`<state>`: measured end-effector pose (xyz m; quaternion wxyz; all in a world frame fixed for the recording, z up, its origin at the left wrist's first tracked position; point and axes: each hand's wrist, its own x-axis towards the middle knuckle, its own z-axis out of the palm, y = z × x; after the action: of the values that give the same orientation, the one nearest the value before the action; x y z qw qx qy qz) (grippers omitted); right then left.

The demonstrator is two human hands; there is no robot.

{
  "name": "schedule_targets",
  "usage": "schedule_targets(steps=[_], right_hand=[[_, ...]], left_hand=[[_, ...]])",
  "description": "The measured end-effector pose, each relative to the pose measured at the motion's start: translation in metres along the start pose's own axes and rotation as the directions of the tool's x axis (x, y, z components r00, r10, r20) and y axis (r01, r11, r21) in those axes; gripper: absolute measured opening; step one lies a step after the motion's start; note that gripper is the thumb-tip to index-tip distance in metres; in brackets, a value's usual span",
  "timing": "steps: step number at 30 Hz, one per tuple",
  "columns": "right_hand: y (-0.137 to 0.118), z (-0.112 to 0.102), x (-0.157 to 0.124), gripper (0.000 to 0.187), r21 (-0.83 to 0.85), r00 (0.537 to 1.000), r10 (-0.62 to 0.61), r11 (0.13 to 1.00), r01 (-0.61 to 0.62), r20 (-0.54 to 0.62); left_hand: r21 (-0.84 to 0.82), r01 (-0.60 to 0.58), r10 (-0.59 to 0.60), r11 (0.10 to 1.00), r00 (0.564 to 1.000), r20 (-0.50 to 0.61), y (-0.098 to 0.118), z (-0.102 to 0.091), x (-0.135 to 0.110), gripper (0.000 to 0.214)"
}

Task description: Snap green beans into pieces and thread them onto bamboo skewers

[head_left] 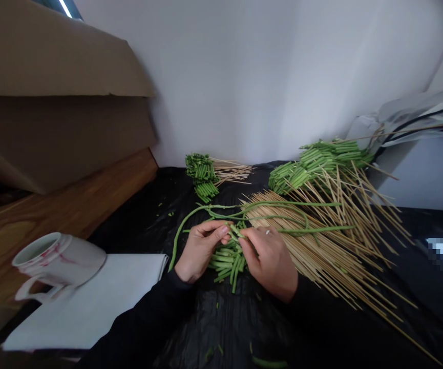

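Yardlong bean pieces (227,259) are lying in a loose heap directly beneath the two hands, at the centre of the clock face, with twelve pointing to the wall (244,77). Just above the heap, the left hand (204,246) is pinching narrowly with thumb and forefinger at one end of a short bean segment (235,232). The right hand (269,259), which is wearing a ring (268,232), is gripping the same segment with its fingertips close together; the fingers are partly hiding it. Uncut yardlong beans (321,204) are curving from ten o'clock, past twelve, to two. At three, loose bamboo skewers (321,256) are fanning out beside the right hand. A large stack of skewered beans (329,159) is resting at one to two, while a smaller skewered stack (200,169) is sitting at eleven. A white mug (79,256) is standing at nine on a flat white pad (90,312), and a cardboard box (63,133) is looming at ten. Black plastic sheeting (221,333) is covering the work surface under the heap.
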<state>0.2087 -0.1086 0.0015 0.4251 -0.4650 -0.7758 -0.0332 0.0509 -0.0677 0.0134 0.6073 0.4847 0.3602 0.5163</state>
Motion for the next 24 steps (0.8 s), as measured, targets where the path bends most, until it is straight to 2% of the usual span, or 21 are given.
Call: schedule_targets(steps=[6,11,13,15,17,20,22,24], right_hand=[[0.007,-0.001,0.001,0.012,0.015,0.997,0.072,0.997,-0.072,-0.005],[0.015,-0.001,0.001,0.009,0.058,0.993,0.116,0.992,-0.115,-0.016],[0.017,-0.001,0.001,0.009,0.069,0.992,0.125,0.990,-0.123,-0.025],[0.016,-0.002,0.001,0.009,0.073,0.992,0.124,0.990,-0.122,-0.025],[0.014,-0.002,0.001,0.009,0.070,0.993,0.117,0.991,-0.115,-0.019],[0.011,-0.001,0.001,0.012,0.070,0.995,0.100,0.993,-0.099,-0.013],[0.009,-0.002,0.001,0.013,0.083,0.995,0.097,0.992,-0.097,0.005],[0.008,-0.003,0.002,0.013,0.140,0.992,0.111,0.983,-0.118,0.056]], left_hand=[[-0.048,-0.012,0.010,0.999,0.999,-0.044,0.006,-0.006,0.005,0.023],[-0.166,-0.062,0.030,0.984,0.982,-0.186,0.018,-0.020,0.011,0.016],[-0.264,-0.036,-0.012,0.964,0.984,-0.178,0.022,-0.025,0.013,0.014],[-0.296,0.024,-0.063,0.955,0.991,-0.121,0.023,-0.025,0.013,0.015],[-0.204,0.106,-0.116,0.973,0.992,-0.040,0.021,-0.022,0.011,0.021],[0.040,0.199,-0.201,0.979,0.978,0.058,0.013,-0.015,0.006,0.030],[0.123,0.212,-0.222,0.970,0.972,0.072,0.009,-0.011,0.003,0.030],[0.130,0.202,-0.212,0.971,0.975,0.069,0.008,-0.009,0.001,0.029]])
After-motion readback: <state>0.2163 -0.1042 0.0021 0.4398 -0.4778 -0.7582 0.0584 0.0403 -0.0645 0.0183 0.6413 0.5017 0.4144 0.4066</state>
